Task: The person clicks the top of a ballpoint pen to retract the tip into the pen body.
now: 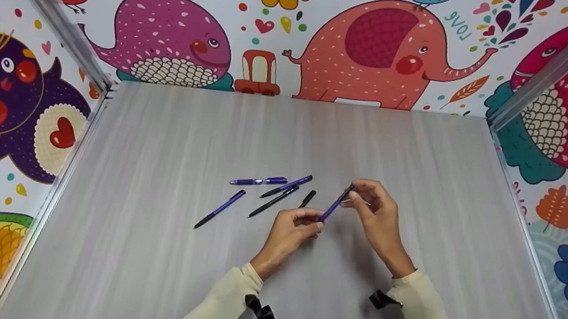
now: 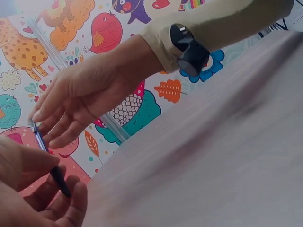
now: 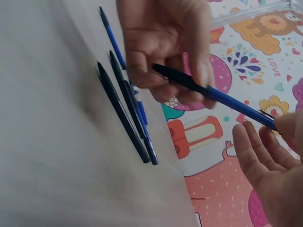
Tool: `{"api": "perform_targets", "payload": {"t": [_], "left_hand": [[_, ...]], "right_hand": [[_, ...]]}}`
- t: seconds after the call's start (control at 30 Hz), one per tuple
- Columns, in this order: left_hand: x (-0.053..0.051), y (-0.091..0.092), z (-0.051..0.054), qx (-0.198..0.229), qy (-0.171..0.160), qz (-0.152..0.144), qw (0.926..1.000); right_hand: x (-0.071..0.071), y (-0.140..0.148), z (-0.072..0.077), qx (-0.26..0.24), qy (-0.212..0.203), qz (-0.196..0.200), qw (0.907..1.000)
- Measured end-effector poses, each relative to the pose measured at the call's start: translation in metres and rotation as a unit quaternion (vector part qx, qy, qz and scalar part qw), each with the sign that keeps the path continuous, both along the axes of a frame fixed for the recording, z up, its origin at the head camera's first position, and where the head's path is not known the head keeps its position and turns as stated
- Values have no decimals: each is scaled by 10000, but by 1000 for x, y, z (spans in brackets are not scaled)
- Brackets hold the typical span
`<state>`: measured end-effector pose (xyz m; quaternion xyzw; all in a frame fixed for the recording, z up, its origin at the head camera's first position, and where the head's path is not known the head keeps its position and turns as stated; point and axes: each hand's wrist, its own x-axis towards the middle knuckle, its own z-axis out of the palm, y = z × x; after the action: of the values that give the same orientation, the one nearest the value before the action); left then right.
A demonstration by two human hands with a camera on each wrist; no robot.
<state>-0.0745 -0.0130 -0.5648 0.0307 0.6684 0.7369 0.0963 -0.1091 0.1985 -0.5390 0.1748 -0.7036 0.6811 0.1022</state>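
Note:
Between the two hands a blue pen with a black grip (image 1: 335,205) is held tilted above the table. My left hand (image 1: 291,234) pinches its black lower end, which shows clearly in the right wrist view (image 3: 177,75). The fingers and thumb of my right hand (image 1: 377,218) pinch the upper end, by the clip. In the left wrist view the pen (image 2: 40,141) runs from one hand to the other, and the right hand's lower fingers are loosely bent.
Left of the hands, several pens lie on the grey table (image 1: 140,250): a blue one (image 1: 220,209) apart, a blue and white one (image 1: 259,181), a blue and black one (image 1: 287,186), a black one (image 1: 274,201) and another black one (image 1: 308,198) partly behind the left hand. Patterned walls (image 1: 168,40) surround it.

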Motion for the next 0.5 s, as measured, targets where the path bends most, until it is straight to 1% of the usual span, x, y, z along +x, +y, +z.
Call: {"api": "perform_targets", "payload": {"t": [0.13, 0.2, 0.37, 0.5], "left_hand": [[-1, -4, -1, -496, 276, 40, 9984], [-2, -5, -1, -728, 395, 51, 9966], [-3, -6, -1, -1027, 554, 49, 9932], [-5, -6, 0, -1179, 707, 82, 9905]], "right_hand": [[0, 7, 1, -81, -11, -90, 9999], [1, 10, 2, -10, -18, -108, 9999], [4, 16, 2, 174, -130, -149, 9997], [5, 21, 1, 224, -199, -135, 9995]]}}
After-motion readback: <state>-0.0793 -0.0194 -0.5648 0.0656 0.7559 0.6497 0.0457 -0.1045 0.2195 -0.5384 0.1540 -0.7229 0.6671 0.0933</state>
